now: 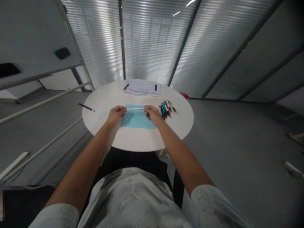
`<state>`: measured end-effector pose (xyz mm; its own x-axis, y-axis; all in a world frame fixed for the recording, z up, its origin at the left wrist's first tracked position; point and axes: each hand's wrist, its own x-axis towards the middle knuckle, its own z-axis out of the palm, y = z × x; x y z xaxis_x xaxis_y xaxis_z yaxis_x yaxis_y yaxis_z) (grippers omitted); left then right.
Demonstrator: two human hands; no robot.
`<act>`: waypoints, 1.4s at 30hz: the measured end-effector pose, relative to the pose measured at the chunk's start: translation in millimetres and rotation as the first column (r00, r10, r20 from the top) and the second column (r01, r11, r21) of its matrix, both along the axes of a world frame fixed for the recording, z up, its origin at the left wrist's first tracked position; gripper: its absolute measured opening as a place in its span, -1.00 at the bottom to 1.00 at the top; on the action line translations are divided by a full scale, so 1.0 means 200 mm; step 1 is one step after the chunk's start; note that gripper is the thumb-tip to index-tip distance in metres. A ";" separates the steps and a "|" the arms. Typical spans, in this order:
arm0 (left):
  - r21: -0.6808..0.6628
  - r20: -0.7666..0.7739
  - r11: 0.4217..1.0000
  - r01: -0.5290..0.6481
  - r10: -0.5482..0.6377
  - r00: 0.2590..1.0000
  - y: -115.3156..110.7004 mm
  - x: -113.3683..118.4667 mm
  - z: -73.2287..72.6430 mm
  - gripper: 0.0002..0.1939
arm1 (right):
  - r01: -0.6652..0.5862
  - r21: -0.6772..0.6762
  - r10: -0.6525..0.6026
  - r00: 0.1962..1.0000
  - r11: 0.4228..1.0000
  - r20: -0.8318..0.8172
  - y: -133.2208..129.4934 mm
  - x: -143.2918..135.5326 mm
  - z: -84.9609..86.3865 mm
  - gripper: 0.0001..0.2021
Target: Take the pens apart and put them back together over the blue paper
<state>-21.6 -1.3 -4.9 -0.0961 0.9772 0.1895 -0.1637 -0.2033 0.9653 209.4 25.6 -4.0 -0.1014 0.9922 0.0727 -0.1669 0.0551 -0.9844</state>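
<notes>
Evidently, 2 hands (pixel 135 112) pinch a white strip (pixel 135 109) over blue paper (pixel 138 122), pens (pixel 167 108) beside.

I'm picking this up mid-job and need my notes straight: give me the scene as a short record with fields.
Left hand: left hand pinches one end of a slim white item
Right hand: right hand pinches its other end
Item type: cannot tell
Beneath: light-blue sheet on a round white table
Right side: cluster of pens, mixed colors
Left side: dark pen, one end past the table edge
Far side: pale sheets bearing two dark patches
</notes>
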 end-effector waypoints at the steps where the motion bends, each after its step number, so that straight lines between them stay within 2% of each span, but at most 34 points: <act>1: -0.002 -0.002 1.000 -0.001 0.001 1.000 0.00 0.00 0.00 -0.74 | 0.001 -0.003 -0.001 1.000 1.000 0.006 0.00 0.00 0.00 -0.75; 8: -0.023 -0.002 1.000 0.011 -0.011 1.000 0.00 0.00 0.00 -0.73 | -0.024 0.028 0.023 1.000 0.999 0.021 0.00 0.00 -0.01 -0.67; 22: -0.004 -0.016 1.000 0.002 -0.002 1.000 -0.01 0.00 0.01 -0.78 | -0.003 -0.005 0.003 0.999 1.000 0.037 -0.01 0.00 0.01 -0.77; 30: -0.015 -0.020 1.000 -0.007 0.006 1.000 0.01 -0.01 -0.01 -0.77 | -0.020 0.006 0.020 1.000 1.000 0.016 0.00 0.00 0.00 -0.76; 42: -0.014 -0.018 1.000 0.002 -0.002 1.000 0.00 0.00 0.00 -0.77 | -0.023 0.027 0.022 1.000 0.999 0.005 0.00 0.01 0.00 -0.72</act>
